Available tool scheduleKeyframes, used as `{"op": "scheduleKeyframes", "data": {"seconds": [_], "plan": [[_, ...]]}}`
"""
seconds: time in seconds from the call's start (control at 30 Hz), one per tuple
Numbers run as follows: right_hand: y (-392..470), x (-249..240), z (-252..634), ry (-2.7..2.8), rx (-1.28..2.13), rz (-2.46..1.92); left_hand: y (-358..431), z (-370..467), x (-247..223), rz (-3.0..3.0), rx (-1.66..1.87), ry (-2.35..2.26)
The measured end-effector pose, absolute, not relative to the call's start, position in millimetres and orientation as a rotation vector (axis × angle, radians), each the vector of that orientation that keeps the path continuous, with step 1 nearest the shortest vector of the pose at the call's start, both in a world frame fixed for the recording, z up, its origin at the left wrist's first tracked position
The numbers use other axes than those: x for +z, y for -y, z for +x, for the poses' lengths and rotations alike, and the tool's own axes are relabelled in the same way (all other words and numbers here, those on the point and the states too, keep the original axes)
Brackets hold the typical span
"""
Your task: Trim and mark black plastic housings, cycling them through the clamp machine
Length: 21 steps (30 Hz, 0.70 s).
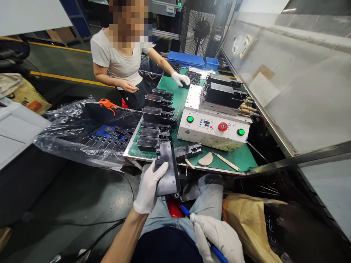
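In my gloved left hand (148, 186) is a black plastic housing (166, 170), tilted up above my lap, with the thumb across its flat face. My right hand (216, 233), also in a white glove, grips a blue pen-like tool (185, 210) whose tip points up toward the housing without touching it. Behind the held housing, another black housing (188, 150) lies near the front edge of the green table (179, 104). Several more black housings (153, 115) stand in a row along the table's left side.
A white machine box (214, 126) with green and red buttons carries black housings on top. A cutter-like tool (226, 161) and a beige half-round pad (205, 159) lie in front. Left stands a plastic-lined bin (82, 153) of parts. Across the table, a co-worker (123, 62) reaches toward housings.
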State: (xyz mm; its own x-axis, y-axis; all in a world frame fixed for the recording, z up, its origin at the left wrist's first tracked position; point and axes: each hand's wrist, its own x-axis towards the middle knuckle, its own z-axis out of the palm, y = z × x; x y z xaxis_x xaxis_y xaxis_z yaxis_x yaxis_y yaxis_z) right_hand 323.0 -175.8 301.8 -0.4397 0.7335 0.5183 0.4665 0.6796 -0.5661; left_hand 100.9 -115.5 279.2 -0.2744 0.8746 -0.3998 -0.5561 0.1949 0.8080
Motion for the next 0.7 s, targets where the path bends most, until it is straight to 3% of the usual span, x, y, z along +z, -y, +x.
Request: {"op": "scheduleKeyframes", "data": {"seconds": [0.1,0.23,0.7], "plan": [[179.9,295.5,312.1,1.797,0.577,-1.015,113.7,94.6,275.1,-0.008,1.57,-0.69],[181.0,288.5,272.8,1.372,1.008,-1.053,111.2,90.0,277.4,-0.124,1.739,-0.225],[173.2,297.2,239.1,1.328,1.248,-0.997,116.2,86.2,266.0,-0.117,1.813,-0.484]]}}
